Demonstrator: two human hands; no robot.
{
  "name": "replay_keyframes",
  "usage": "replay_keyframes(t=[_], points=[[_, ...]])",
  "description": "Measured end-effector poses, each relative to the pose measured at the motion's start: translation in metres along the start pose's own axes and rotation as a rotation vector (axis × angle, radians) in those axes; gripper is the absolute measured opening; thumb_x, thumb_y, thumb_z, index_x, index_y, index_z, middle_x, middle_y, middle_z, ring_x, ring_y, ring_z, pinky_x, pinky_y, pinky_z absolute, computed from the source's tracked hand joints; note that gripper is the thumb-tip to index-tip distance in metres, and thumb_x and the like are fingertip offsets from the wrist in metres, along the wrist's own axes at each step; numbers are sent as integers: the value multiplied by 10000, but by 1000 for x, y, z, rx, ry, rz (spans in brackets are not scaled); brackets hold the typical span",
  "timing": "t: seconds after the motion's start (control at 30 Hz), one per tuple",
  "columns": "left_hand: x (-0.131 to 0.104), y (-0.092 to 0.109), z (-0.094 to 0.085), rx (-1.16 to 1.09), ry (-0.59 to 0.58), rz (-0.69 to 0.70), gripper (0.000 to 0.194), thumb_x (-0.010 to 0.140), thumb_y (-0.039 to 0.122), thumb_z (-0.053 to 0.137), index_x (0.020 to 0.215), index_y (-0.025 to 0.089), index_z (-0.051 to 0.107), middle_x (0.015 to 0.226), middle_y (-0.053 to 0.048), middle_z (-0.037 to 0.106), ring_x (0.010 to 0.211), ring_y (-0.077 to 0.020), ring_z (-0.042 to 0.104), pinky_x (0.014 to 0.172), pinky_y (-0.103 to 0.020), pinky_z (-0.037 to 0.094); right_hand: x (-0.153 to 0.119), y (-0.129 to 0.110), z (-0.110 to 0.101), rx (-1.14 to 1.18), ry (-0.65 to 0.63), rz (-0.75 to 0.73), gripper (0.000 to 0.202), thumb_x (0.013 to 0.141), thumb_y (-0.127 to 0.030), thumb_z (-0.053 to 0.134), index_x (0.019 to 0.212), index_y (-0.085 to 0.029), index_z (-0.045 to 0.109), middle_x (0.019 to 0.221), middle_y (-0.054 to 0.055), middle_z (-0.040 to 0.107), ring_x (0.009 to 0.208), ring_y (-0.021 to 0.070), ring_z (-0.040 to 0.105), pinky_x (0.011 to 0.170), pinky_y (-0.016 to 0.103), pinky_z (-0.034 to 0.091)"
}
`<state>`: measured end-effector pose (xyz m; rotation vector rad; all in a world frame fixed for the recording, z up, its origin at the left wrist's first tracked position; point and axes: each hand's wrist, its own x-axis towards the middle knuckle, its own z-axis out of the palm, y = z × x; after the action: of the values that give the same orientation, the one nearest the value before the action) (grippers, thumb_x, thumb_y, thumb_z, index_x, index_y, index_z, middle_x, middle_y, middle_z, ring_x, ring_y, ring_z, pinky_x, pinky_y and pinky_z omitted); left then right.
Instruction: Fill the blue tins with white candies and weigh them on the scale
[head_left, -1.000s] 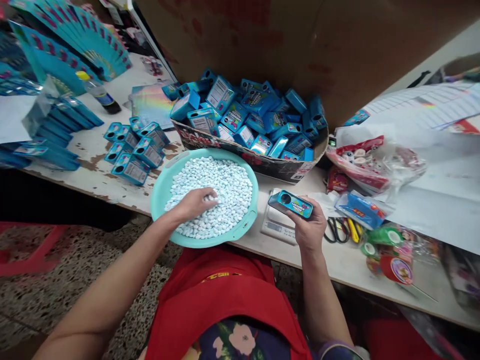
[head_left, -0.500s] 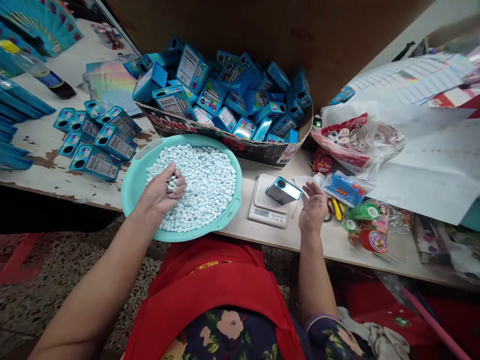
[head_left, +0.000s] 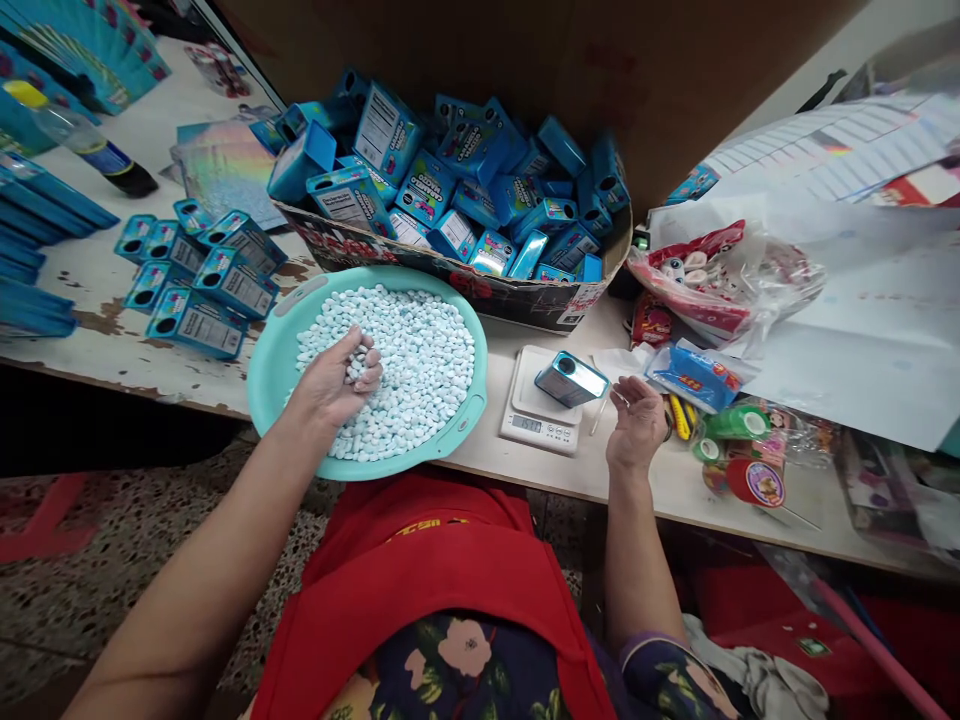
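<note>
My left hand (head_left: 336, 385) is over the turquoise basin (head_left: 281, 445), its fingers curled around several small pale candies (head_left: 357, 366). Under it, a wide heap of the same pale blue-white candies (head_left: 412, 370) fills the basin. To the right, a blue metal tin (head_left: 571, 379) with a dark round hole in its top rests on a white kitchen scale (head_left: 538, 428) with a lit display. My right hand (head_left: 635, 420) is just beside the tin's right end, palm turned up, fingers loosely bent and apart, with nothing visible in them.
Behind the basin stands a cardboard box (head_left: 480, 288) heaped with blue tins. More tins (head_left: 202, 318) stand at left near a bottle (head_left: 82, 140). On the right are a candy bag (head_left: 720, 275), a blue packet (head_left: 694, 375) and green tape (head_left: 739, 422).
My left hand has shifted slightly right over the candies, still holding some. The right hand has barely moved beside the tin. The number on the scale's display is different.
</note>
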<state>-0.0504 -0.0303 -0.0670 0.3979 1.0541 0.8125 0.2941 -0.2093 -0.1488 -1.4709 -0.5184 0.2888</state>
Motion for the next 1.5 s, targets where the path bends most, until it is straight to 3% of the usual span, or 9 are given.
replay_keyframes(t=[0.43, 0.6, 0.77, 0.9, 1.07, 1.27, 1.37, 1.43, 1.5], points=[[-6, -7, 13, -53, -17, 9, 377, 1003, 416, 477, 718, 170, 477, 479, 65, 399, 335, -35, 351, 306, -134, 205, -3, -2, 35, -152, -231, -71, 589, 615, -504, 845, 1069, -179, 655, 1039, 82, 708, 977, 247, 666, 921, 431, 522], [-22, -4, 49, -96, -45, 73, 448, 914, 514, 604, 667, 179, 438, 474, 81, 363, 323, -14, 303, 298, -130, 185, -24, -50, 53, -276, -253, -154, 459, 640, -518, 842, 931, -197, 691, 834, 13, 702, 736, 194, 642, 725, 356, 547], [-57, -1, 102, -81, -231, 306, 512, 840, 590, 661, 626, 183, 437, 498, 80, 324, 342, -16, 277, 306, -151, 197, -57, -116, 84, -322, -571, -321, 365, 700, -473, 846, 938, -235, 708, 824, 0, 708, 723, 179, 648, 678, 306, 538], [-62, -7, 117, -32, -275, 481, 535, 798, 618, 692, 607, 179, 454, 522, 60, 369, 404, -39, 387, 360, -168, 295, -70, -133, 110, -316, -702, -439, 343, 743, -445, 830, 969, -226, 694, 883, 15, 725, 777, 186, 668, 726, 309, 536], [-53, -11, 114, -19, -230, 571, 553, 807, 614, 689, 573, 181, 437, 516, 48, 392, 470, -66, 473, 445, -186, 381, -72, -132, 125, -344, -730, -445, 331, 763, -436, 815, 968, -206, 694, 881, 28, 725, 789, 195, 676, 724, 311, 520], [-42, -3, 105, 39, -172, 593, 539, 850, 620, 628, 602, 196, 404, 544, 63, 328, 410, -53, 297, 382, -202, 244, -71, -126, 126, -337, -732, -385, 361, 743, -442, 830, 981, -202, 701, 889, 27, 726, 791, 195, 676, 724, 312, 517], [-24, -1, 79, 406, -80, 720, 459, 904, 580, 551, 649, 203, 493, 605, 18, 474, 524, -106, 467, 494, -224, 406, -62, -119, 115, -274, -699, -341, 357, 722, -439, 845, 969, -221, 707, 870, 5, 727, 767, 183, 675, 713, 300, 525], [-16, 0, 57, 819, -17, 811, 288, 856, 496, 647, 817, 211, 630, 858, -41, 661, 866, -197, 627, 775, -321, 528, -55, -114, 108, -224, -617, -307, 352, 725, -444, 842, 972, -233, 707, 839, -9, 721, 731, 175, 668, 680, 292, 528], [-17, -1, 41, 1145, -67, 873, 394, 785, 400, 741, 1131, 233, 652, 1238, -82, 660, 1232, -284, 543, 1049, -457, 440, -52, -110, 107, -204, -530, -305, 355, 725, -436, 844, 983, -238, 704, 847, -7, 716, 738, 178, 666, 687, 300, 534]])
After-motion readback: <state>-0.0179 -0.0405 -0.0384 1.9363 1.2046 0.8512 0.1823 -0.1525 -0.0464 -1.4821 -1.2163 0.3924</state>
